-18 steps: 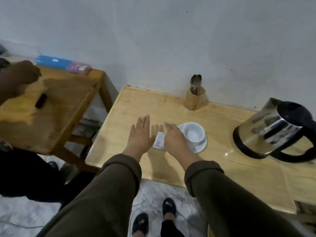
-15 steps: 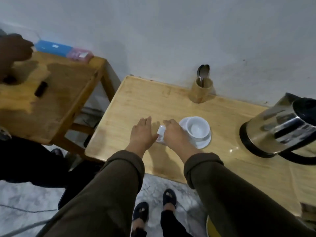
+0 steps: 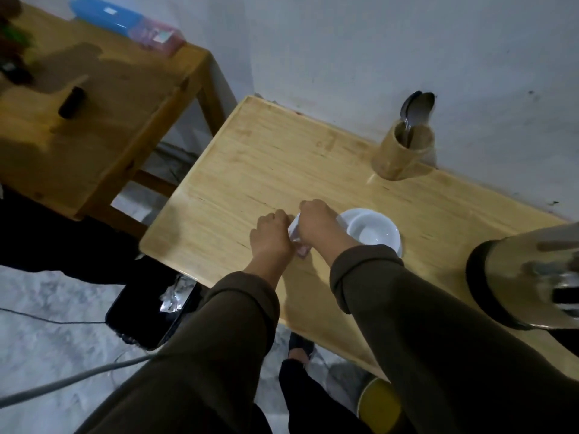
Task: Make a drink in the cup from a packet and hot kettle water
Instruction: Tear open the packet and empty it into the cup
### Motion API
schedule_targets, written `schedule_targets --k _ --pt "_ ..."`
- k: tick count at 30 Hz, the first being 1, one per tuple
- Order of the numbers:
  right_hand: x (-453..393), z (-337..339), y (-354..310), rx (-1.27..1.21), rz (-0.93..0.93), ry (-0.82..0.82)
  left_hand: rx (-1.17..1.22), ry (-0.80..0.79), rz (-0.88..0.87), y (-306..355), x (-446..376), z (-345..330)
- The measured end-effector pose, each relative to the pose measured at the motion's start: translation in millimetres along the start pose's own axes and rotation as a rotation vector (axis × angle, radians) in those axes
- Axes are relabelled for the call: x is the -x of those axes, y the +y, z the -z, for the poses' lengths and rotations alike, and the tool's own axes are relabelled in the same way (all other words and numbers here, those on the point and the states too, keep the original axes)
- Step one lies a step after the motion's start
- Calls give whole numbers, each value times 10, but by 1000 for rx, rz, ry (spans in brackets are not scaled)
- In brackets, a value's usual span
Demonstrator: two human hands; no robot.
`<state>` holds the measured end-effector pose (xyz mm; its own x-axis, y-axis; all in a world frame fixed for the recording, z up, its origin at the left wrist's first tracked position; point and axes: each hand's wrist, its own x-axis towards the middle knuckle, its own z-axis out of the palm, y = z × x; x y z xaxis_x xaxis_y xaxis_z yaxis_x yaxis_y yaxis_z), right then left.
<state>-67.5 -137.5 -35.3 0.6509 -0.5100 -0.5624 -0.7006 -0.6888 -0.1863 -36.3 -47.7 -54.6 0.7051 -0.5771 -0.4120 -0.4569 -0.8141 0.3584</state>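
A small white packet [image 3: 296, 236] is held between both hands just above the wooden table [image 3: 238, 183]. My left hand [image 3: 272, 236] pinches its left side with curled fingers. My right hand [image 3: 316, 222] grips its right side; most of the packet is hidden by the hands. Right beside my right hand stands an empty white cup [image 3: 372, 230] on a white saucer [image 3: 396, 249]. A steel kettle [image 3: 526, 280] with a black base stands at the table's right edge, blurred and cut off.
A wooden holder [image 3: 402, 151] with spoons [image 3: 416, 111] stands at the back by the wall. A second wooden table [image 3: 103, 114] on the left carries a blue box [image 3: 106, 15] and a small dark object [image 3: 72, 101]. A black bin [image 3: 150, 311] sits on the floor below the table edge.
Both hands went from lying open beside the packet to curled round it, lifting it off the table. The camera moved closer and tilted down.
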Motion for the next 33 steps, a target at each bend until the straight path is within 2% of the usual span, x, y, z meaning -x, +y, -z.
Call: schedule_targets --k 4,8,13,15,18,22,26,29,33 --pt "-83 92 53 -4 -8 -70 73 -30 57 37 -31 -7" --pt "-87 119 78 19 46 -2 104 -68 53 36 -61 -13" --pt "-134 139 111 41 71 2 127 -65 26 -39 -92 -70" --pt "-135 180 106 -5 58 -6 224 -47 9 -77 -93 -52" --pt "-87 310 87 -111 51 -4 517 -54 15 -89 -92 51" --pt "29 535 47 -244 69 54 743 -53 -34 -58 -118 264" --pt "189 717 45 -395 36 171 765 -107 -139 35 -152 474" --pt "314 802 88 -416 -2 265 756 -158 -240 145 -153 635" --pt "473 908 120 -443 -31 382 859 -233 -310 241 -129 777"
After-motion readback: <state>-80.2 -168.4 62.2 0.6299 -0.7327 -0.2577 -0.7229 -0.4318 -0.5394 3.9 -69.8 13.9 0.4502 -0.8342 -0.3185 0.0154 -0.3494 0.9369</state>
